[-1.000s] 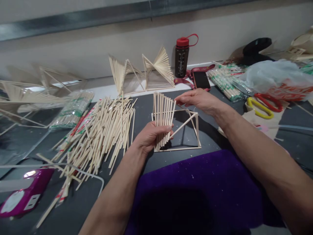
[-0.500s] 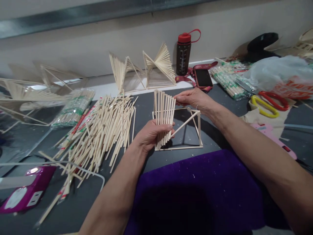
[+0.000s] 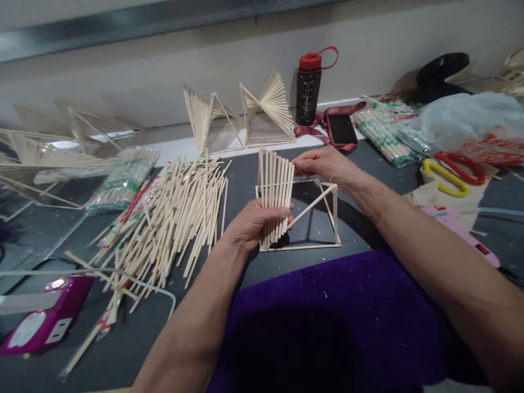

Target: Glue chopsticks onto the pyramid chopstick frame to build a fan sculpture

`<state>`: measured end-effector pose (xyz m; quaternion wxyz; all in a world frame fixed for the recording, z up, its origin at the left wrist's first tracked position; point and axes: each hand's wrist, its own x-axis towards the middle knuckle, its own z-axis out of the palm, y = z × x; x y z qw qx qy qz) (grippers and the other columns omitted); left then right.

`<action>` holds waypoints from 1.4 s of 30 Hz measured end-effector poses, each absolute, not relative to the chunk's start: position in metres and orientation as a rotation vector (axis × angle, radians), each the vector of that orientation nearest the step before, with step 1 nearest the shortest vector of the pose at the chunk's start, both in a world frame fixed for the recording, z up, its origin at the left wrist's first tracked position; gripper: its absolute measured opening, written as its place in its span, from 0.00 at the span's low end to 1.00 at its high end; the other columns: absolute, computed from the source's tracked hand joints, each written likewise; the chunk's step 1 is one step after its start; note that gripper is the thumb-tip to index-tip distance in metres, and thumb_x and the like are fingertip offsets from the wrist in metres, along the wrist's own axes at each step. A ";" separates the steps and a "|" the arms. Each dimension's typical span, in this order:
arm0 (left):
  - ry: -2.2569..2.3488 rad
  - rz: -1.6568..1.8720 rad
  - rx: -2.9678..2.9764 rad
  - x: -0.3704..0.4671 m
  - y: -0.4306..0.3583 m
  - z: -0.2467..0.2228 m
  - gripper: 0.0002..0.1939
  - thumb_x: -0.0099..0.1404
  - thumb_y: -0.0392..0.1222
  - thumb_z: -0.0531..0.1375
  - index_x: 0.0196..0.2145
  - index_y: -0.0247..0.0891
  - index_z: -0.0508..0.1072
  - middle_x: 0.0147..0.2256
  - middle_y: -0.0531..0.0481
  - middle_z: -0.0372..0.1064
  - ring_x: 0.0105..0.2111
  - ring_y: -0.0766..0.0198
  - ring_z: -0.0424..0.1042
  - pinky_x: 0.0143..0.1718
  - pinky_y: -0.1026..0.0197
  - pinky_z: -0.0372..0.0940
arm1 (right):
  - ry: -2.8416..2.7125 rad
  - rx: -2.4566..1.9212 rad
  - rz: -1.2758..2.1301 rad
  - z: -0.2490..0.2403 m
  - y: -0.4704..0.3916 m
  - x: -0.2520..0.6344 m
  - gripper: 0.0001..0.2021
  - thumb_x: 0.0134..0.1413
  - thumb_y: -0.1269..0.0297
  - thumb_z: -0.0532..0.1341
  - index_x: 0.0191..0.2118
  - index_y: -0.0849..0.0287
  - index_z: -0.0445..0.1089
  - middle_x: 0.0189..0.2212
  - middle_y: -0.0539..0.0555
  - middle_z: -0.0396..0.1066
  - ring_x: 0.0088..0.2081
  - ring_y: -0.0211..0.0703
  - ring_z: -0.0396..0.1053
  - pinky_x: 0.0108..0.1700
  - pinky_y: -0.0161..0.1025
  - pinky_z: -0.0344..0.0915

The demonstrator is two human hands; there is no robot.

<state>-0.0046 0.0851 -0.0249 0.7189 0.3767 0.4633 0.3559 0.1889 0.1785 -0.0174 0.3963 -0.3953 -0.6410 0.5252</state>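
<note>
A small frame of pale wooden sticks [image 3: 313, 248] stands on the dark table, with a fan of upright chopsticks [image 3: 276, 185] along its left side. My left hand [image 3: 256, 221] is closed round the lower part of the fan, thumb in front and fingertips showing at its right edge. At the fan's upper right edge, my right hand [image 3: 319, 162] pinches the top of the outermost stick between thumb and fingers. Loose chopsticks [image 3: 176, 218] lie in a wide heap left of the frame. Two fanned stick models [image 3: 270, 109] stand behind, by the wall.
A water bottle [image 3: 309, 90] and a phone [image 3: 343, 130] with a lanyard are at the back. Scissors [image 3: 446, 177], a pink glue gun [image 3: 462, 232] and a plastic bag [image 3: 475, 128] lie right. Packed chopsticks [image 3: 123, 177] and a purple power strip [image 3: 49, 314] lie left.
Both hands keep their places on the chopstick fan. The whole view has shifted very slightly; nothing has visibly been taken up or let go.
</note>
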 end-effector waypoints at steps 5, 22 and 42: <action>1.025 0.793 0.843 -0.004 0.084 -0.024 0.12 0.46 0.38 0.69 0.30 0.31 0.76 0.21 0.49 0.71 0.20 0.68 0.68 0.22 0.66 0.64 | -1.605 -1.001 1.335 -0.016 0.177 0.188 0.08 0.46 0.62 0.66 0.27 0.61 0.77 0.23 0.52 0.72 0.26 0.35 0.63 0.31 0.36 0.60; 1.055 0.795 0.850 -0.004 0.085 -0.024 0.13 0.45 0.38 0.70 0.30 0.31 0.76 0.21 0.49 0.71 0.20 0.68 0.67 0.23 0.64 0.65 | -1.606 -1.037 1.305 -0.013 0.175 0.186 0.06 0.47 0.65 0.65 0.26 0.61 0.77 0.22 0.51 0.72 0.26 0.35 0.64 0.34 0.36 0.62; 1.052 0.786 0.830 -0.003 0.084 -0.023 0.13 0.45 0.38 0.69 0.30 0.31 0.76 0.21 0.48 0.72 0.19 0.67 0.68 0.22 0.64 0.64 | -1.304 -0.999 1.751 -0.025 0.192 0.177 0.10 0.47 0.64 0.68 0.22 0.62 0.71 0.20 0.52 0.70 0.23 0.35 0.65 0.28 0.34 0.63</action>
